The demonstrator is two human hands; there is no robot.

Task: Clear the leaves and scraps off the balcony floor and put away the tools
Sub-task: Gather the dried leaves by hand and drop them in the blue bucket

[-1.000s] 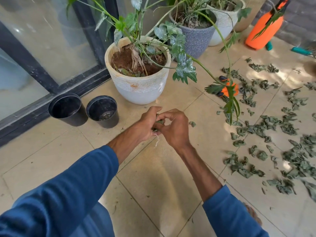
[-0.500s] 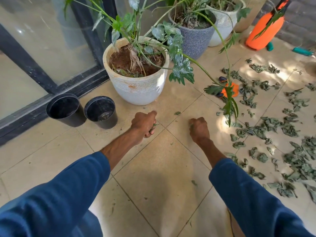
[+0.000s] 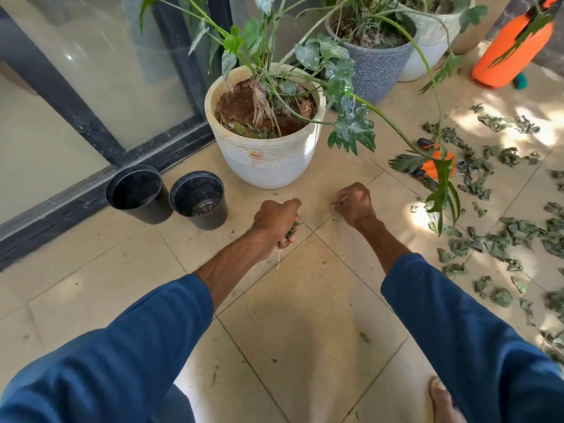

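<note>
left grip (image 3: 276, 222) is closed round a wad (image 3: 292, 231) of green leaf scraps. bits poke out under the curled fingers and a pale thread hangs below the fist. it's held low over the floor (image 3: 305, 300), just in front of the white pot (image 3: 265, 160). right grip (image 3: 354, 203) has its fingers curled, tips down at the tile. a thin pale sliver shows at the fingertips, and i can't tell if you're pinching it or only touching the floor. the two grips are apart, with a tile joint running between them.

leaves (image 3: 518, 236): most lie scattered over the tiles to your right, well clear of both grips, some in sun patches. a few small bits (image 3: 364, 337) lie on the tile between your forearms. an orange-black tool (image 3: 436, 166) lies on the floor among the leaves, right of the white pot, half hidden behind a drooping plant leaf. an orange sprayer (image 3: 512, 53) stands top right, with a teal thing (image 3: 520, 80) at its base.

the white pot holds a plant in brown soil, its long stems arching right over the leaves. behind it stand a blue-grey pot (image 3: 375, 71) and another pale pot (image 3: 427, 56), side by side. two black pots (image 3: 137, 196) stand upright just left of the white pot, close together, against the door track (image 3: 91, 184). the glass door (image 3: 106, 87) is behind them. there's a bare foot (image 3: 442, 398) at the bottom right edge.
</note>
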